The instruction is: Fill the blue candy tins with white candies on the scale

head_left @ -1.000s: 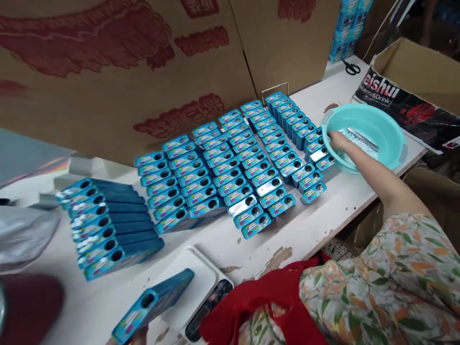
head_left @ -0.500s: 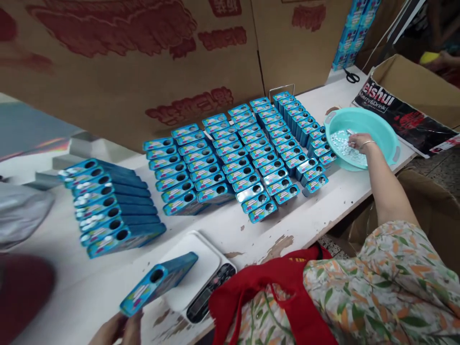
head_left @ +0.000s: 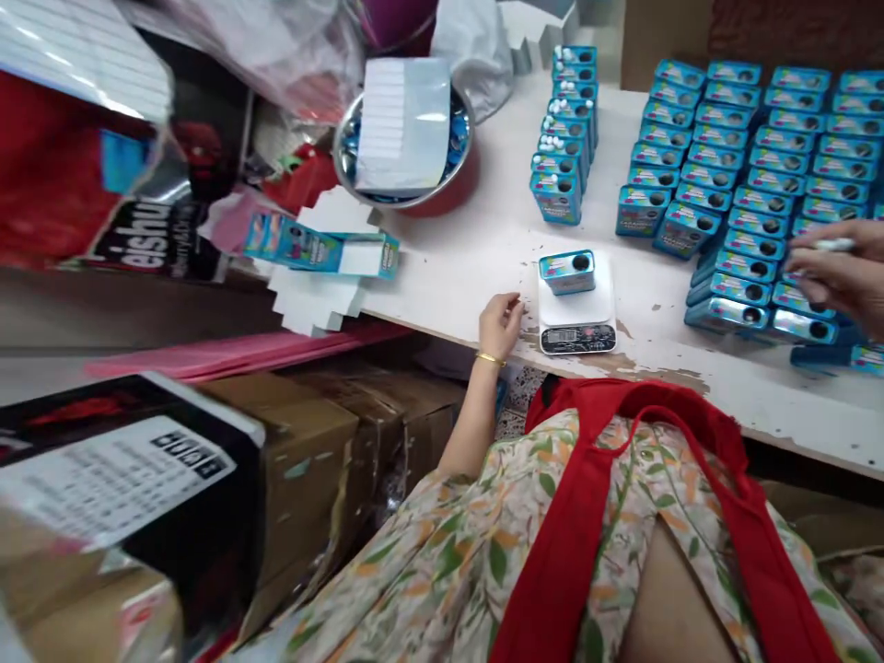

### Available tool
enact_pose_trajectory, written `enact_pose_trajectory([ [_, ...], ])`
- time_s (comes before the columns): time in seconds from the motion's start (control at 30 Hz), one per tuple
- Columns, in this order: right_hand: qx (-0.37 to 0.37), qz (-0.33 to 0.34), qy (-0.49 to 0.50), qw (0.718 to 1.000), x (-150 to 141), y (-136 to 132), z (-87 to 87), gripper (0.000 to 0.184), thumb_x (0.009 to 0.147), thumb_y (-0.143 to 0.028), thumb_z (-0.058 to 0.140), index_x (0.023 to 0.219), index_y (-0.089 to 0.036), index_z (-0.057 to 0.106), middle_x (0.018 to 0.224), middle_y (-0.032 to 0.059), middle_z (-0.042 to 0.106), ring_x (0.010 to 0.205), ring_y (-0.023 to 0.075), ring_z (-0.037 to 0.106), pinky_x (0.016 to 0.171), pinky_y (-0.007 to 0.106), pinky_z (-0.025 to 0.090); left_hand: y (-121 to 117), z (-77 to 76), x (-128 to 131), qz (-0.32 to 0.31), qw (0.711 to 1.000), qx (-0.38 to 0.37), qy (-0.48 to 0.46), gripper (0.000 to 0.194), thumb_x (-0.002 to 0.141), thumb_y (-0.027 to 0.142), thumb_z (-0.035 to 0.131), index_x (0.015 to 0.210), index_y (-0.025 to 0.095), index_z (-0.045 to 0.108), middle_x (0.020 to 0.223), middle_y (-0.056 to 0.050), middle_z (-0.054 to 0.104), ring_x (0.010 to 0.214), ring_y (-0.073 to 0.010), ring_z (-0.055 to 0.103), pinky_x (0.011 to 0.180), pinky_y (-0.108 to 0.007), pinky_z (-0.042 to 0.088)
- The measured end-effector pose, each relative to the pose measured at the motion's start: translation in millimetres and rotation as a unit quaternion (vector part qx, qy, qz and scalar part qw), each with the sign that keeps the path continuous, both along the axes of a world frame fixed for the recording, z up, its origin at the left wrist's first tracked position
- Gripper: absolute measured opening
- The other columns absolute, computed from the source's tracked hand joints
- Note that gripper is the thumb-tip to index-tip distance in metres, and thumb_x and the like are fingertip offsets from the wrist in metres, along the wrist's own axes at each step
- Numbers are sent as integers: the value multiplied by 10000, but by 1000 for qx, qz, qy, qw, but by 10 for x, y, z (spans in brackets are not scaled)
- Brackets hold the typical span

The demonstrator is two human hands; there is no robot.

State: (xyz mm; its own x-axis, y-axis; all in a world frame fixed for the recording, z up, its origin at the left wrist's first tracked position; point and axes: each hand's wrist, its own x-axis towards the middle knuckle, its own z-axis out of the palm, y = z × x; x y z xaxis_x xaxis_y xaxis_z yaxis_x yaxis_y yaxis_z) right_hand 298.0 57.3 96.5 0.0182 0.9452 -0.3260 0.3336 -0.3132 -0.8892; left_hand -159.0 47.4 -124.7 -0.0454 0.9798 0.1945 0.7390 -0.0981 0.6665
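Note:
On the white digital scale [head_left: 599, 302] stands a blue tin [head_left: 570, 273] with a round dark hole in its top. My left hand [head_left: 502, 322] lies on the table just left of the scale, fingers loosely bent and apart, holding nothing and not touching the tin. At the right edge my right hand [head_left: 839, 262] is over the rows of blue tins [head_left: 750, 241], its fingers pinched on a small white piece [head_left: 834, 244]. Motion blurs this hand, and its exact hold is partly unclear. Another row of tins [head_left: 558, 189] behind the scale has white pellets on the tops.
A metal pot [head_left: 459, 184] with a folded card sheet [head_left: 404, 124] over blue items stands at the back left. Nearby lies an unfolded blue and white carton [head_left: 331, 253]. Cardboard boxes [head_left: 304, 488] stand below the table's front edge at left.
The view has swung left. My right hand has left the turquoise bowl and come over the tins with a small white piece. My left hand is now apart from the tin on the scale.

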Motion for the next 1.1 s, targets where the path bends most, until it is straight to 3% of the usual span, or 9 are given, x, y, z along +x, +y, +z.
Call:
enact_pose_trajectory([
  [0.03, 6, 19, -6, 1000, -318, 82, 19, 271, 725, -461, 837, 904, -291, 724, 730, 27, 586, 616, 109, 551, 521, 248, 412, -50, -33, 19, 3, 1000, 11, -12, 316, 953, 408, 509, 1060, 155, 666, 949, -101, 700, 858, -175, 657, 798, -309, 546],
  [0.13, 32, 142, -83, 986, -1141, 379, 33, 121, 823, -300, 749, 903, -215, 719, 602, -4, 548, 533, 94, 503, 518, 240, 399, -163, -96, 89, 10, 998, 35, -49, 303, 976, 408, 507, 1055, 156, 656, 961, -103, 680, 874, -179, 651, 790, -310, 544],
  [0.23, 45, 238, -195, 950, -1653, 642, -30, 61, 871, -187, 671, 921, -184, 706, 610, -12, 533, 616, 119, 574, 655, 270, 494, -205, -143, 136, 20, 995, 48, -79, 293, 993, 410, 495, 1066, 167, 642, 992, -102, 664, 919, -184, 644, 819, -318, 547],
  [0.43, 83, 337, -330, 878, -2003, 860, -207, 72, 826, -123, 655, 835, -185, 692, 686, 17, 542, 907, 221, 663, 926, 365, 514, -212, -150, 177, 27, 993, 66, -98, 271, 998, 400, 489, 1064, 183, 638, 978, -94, 658, 919, -189, 633, 834, -329, 537],
  [0.6, 62, 369, -404, 835, -2068, 895, -248, 114, 824, -128, 630, 895, -202, 679, 762, 49, 562, 995, 283, 648, 943, 416, 514, -224, -112, 189, 28, 994, 65, -87, 254, 1004, 385, 481, 1069, 191, 633, 978, -89, 661, 926, -186, 627, 843, -324, 533],
  [0.8, 69, 365, -370, 851, -2009, 939, -345, 237, 804, -181, 691, 1034, -235, 676, 757, 42, 519, 932, 276, 636, 932, 458, 517, -231, -96, 195, 28, 993, 76, -91, 238, 1005, 358, 490, 1074, 181, 634, 964, -90, 660, 918, -187, 621, 832, -324, 523],
  [0.93, 90, 363, -362, 854, -2000, 948, -257, 108, 814, -214, 714, 920, -209, 692, 711, 35, 536, 931, 264, 637, 910, 416, 511, -234, -74, 201, 30, 993, 72, -88, 233, 1005, 358, 489, 1071, 187, 632, 969, -88, 659, 918, -188, 618, 836, -331, 520],
  [1.0, 72, 336, -314, 885, -1994, 928, -147, 43, 808, -165, 715, 842, -184, 696, 626, 17, 525, 765, 200, 619, 765, 340, 506, -236, -64, 205, 31, 993, 70, -87, 231, 1006, 357, 485, 1069, 188, 630, 962, -83, 656, 918, -185, 619, 839, -330, 522],
  [1.1, -22, 218, -89, 972, -1928, 868, -21, 58, 790, -87, 711, 808, -140, 697, 610, 11, 550, 563, 93, 508, 542, 240, 398, -239, -58, 209, 32, 993, 66, -93, 223, 1007, 347, 479, 1079, 196, 626, 967, -77, 652, 932, -183, 622, 844, -330, 526],
])
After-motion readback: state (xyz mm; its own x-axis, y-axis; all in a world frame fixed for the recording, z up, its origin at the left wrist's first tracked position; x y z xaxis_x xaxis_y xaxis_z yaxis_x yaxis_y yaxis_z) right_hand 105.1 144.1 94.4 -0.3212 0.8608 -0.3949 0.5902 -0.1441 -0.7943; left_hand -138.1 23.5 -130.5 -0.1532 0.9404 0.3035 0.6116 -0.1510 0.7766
